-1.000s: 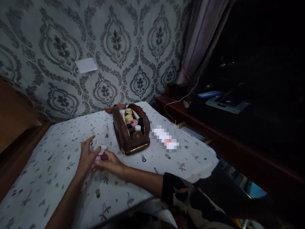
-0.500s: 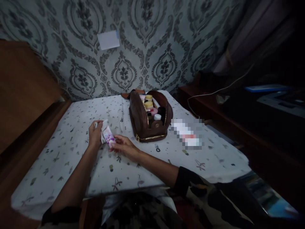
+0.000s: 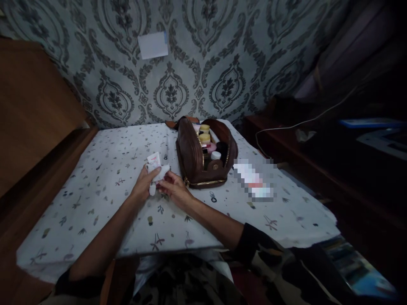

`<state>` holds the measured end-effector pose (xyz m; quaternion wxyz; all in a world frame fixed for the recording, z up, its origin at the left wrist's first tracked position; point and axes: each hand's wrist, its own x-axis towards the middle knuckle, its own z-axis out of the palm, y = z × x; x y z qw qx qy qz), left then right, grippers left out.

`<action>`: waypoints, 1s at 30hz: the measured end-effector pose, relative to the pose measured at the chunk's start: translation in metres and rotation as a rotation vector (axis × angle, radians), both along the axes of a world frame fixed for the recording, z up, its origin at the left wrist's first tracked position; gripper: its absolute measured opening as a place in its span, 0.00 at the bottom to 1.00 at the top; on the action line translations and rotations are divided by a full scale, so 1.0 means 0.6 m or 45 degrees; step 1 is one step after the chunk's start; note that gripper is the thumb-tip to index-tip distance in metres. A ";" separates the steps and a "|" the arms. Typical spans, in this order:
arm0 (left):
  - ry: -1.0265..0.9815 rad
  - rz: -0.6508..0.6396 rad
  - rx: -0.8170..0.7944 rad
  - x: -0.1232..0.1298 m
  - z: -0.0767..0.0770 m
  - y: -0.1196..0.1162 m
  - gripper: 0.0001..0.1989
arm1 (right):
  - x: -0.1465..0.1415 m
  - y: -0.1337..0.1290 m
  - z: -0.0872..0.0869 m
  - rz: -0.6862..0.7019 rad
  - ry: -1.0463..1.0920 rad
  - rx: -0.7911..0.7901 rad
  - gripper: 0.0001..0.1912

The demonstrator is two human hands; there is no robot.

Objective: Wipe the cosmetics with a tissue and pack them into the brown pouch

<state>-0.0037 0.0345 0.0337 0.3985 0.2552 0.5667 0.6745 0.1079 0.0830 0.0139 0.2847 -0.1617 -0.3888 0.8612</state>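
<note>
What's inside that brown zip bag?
In the brown zip bag I see two yellow lids, a white cap, a pink item and a dark item. The bag's walls and these upper items hide the bottom.

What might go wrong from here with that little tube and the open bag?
The small white tube seems only pinched by the left hand, so it might slip and drop. The brown toiletry bag stands unzipped close to the right hand, so a bump might tip it and spill the yellow-topped jars.
</note>
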 end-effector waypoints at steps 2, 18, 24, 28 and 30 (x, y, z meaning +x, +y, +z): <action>-0.061 -0.116 -0.013 0.006 0.003 -0.002 0.27 | 0.000 0.002 0.002 -0.061 0.014 0.016 0.26; -0.111 -0.054 0.046 -0.009 0.016 -0.005 0.25 | 0.015 -0.002 0.004 0.073 -0.057 0.429 0.30; -0.259 0.216 0.215 -0.041 0.017 0.001 0.14 | 0.017 -0.013 0.011 0.264 -0.062 0.346 0.27; -0.346 0.155 0.218 -0.047 0.020 0.001 0.16 | 0.013 -0.010 0.008 0.394 -0.014 -0.030 0.21; -0.319 0.085 0.230 -0.042 0.024 -0.003 0.20 | 0.013 -0.007 0.009 0.402 0.005 -0.186 0.16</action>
